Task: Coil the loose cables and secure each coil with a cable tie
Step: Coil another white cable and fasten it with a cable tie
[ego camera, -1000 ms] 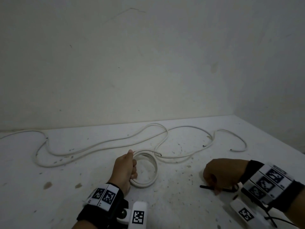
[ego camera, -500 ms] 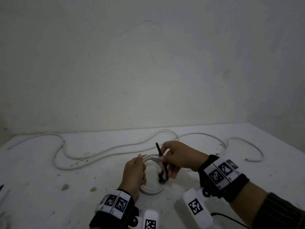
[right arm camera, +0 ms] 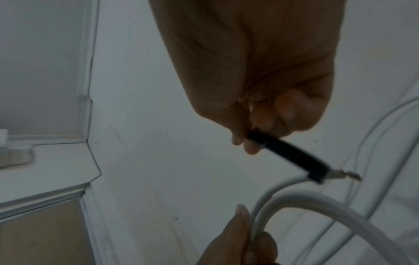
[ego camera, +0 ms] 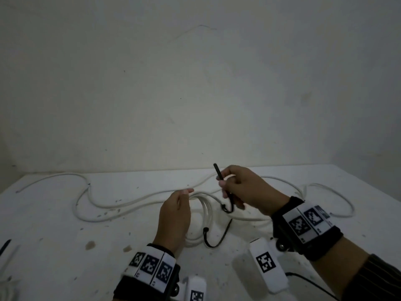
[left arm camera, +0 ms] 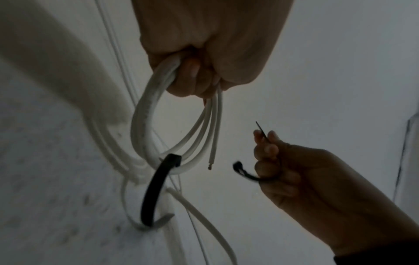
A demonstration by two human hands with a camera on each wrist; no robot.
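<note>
My left hand (ego camera: 179, 210) grips a small coil of white cable (ego camera: 205, 210) and holds it upright above the white table (ego camera: 54, 235). In the left wrist view the fingers (left arm camera: 192, 78) are curled round the coil's strands (left arm camera: 145, 125), and the cut end (left arm camera: 209, 167) hangs free. A black cable tie (left arm camera: 156, 190) is hooked over the coil's lower part. My right hand (ego camera: 233, 186), just right of the coil, pinches a second black cable tie (ego camera: 218, 173) that points upward. The right wrist view shows this tie (right arm camera: 292, 157) close to the cable (right arm camera: 301, 202).
The rest of the white cable (ego camera: 112, 206) snakes loose across the table behind my hands, with loops at the far right (ego camera: 338, 200). A thin dark item (ego camera: 5, 246) lies at the left edge. A wall stands close behind the table.
My right hand lifted a black tie off the table at the right and carried it up beside the coil. My left hand raised the coil off the table.
</note>
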